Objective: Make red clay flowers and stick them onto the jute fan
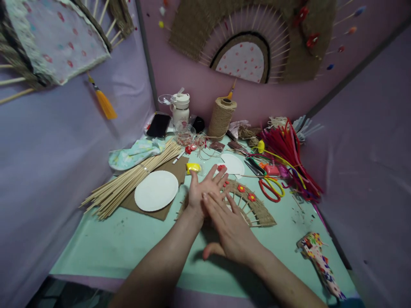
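Observation:
My left hand is held palm up with its fingers spread. Across its palm lie the straight fingers of my right hand, palm down, thumb pointing off to the left. Whether anything small sits between the palms is hidden. Below and behind both hands is a twine-wrapped fan on thin sticks, decorated with red flowers that have yellow centres. My hands cover its middle part. Just beyond my left fingertips are a small yellow packet and a white paper piece.
Left: bundled sticks, a white oval disc, brown cardboard. Back: a bottle, twine spool. Right: scissors, red pipe cleaners, a patterned glue gun. Finished fans hang on the walls.

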{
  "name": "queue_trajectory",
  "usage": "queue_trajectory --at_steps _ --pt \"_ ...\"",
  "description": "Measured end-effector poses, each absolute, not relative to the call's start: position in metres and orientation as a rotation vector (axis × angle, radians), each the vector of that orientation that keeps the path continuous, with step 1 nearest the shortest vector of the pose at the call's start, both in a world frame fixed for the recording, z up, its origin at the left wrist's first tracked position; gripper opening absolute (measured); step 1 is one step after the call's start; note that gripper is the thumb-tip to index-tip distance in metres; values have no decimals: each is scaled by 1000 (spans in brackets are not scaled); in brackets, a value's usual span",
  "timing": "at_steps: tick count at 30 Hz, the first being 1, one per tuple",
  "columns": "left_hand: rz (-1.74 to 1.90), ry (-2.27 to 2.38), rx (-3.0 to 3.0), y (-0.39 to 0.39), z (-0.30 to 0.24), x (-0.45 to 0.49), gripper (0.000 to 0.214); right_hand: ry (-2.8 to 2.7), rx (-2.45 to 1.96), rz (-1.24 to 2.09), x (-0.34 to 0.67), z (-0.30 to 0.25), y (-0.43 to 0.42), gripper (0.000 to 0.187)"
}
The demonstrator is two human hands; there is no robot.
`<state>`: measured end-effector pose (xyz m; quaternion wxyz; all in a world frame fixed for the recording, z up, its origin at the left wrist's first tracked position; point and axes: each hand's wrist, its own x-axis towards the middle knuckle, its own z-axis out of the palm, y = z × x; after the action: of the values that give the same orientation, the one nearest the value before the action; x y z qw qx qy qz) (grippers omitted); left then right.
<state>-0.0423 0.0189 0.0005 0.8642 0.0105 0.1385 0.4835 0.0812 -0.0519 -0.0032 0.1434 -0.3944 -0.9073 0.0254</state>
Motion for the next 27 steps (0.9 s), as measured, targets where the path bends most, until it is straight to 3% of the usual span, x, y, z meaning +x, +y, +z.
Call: queue_trajectory --at_steps 14,21,27 --pt "989 263 -10 17 -4 -38 75 -2548 -1220 101 88 -6 -49 119" --pt "1042 203 0 16 -2 -33 69 -2304 -1163 479 90 -2 -45 101" --pt "1064 260 11 18 -3 -34 64 -2320 -1196 479 87 -14 -42 100"
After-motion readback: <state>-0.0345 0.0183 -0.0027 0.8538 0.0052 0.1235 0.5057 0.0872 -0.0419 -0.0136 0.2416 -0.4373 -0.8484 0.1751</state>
